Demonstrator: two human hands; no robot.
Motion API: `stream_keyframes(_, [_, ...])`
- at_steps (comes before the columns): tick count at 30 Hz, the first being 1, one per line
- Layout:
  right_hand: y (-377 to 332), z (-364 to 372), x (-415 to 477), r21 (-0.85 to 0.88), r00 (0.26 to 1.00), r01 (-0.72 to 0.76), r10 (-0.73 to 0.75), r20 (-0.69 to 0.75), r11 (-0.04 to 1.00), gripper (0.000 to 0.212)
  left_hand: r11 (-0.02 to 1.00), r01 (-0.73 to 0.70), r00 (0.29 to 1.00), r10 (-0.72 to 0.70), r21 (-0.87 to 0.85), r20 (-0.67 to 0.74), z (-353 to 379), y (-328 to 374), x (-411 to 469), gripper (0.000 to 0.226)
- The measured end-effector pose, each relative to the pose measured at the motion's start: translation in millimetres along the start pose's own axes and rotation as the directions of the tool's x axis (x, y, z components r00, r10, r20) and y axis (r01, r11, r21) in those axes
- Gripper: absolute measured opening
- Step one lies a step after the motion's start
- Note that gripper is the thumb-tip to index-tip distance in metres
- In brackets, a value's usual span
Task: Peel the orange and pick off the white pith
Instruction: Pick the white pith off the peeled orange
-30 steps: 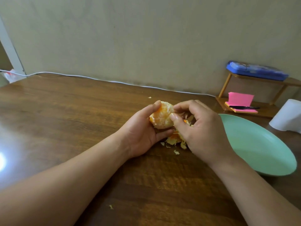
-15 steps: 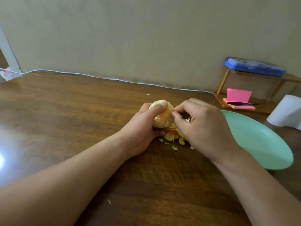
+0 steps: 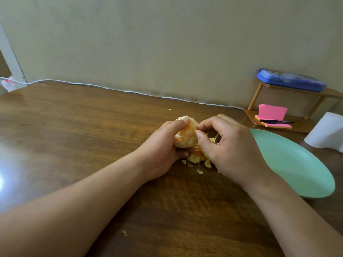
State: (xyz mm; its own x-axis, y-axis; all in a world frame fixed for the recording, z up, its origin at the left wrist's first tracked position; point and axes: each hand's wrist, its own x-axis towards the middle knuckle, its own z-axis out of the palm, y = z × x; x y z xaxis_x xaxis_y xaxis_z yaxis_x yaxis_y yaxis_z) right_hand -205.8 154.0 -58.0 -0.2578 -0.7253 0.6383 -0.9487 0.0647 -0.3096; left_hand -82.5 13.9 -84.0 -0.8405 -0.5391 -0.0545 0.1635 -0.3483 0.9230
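left hand [image 3: 159, 154] gripping orange [image 3: 185, 137], right hand [image 3: 230, 151] pinching its surface

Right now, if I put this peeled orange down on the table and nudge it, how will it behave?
The peeled orange looks round, so it would probably roll on the smooth wooden table. With its rind off and segments bare, it is likely soft and may split if the left hand squeezes hard. Its bare flesh could feel slippery.
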Motion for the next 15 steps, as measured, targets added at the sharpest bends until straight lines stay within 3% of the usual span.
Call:
stream_keyframes(3, [0.9,-0.7,0.3,-0.018,1.000,0.002,-0.002,0.012,1.000,0.012,1.000,-0.006,1.000,0.006,0.028,-0.015,1.0,-1.1,-0.2,0.066])
stream_keyframes(7, [2.8,-3.0,0.1,-0.017,1.000,-0.002,0.002,0.018,1.000,0.007,0.998,-0.033,0.999,0.035,0.053,-0.034,4.7,-1.1,-4.3,0.043])
stream_keyframes(15, [2.0,1.8,1.1,-0.068,0.999,0.026,-0.029,-0.043,0.997,0.007,0.999,-0.033,0.999,0.033,0.042,-0.006,4.7,-1.4,-6.9,0.050])
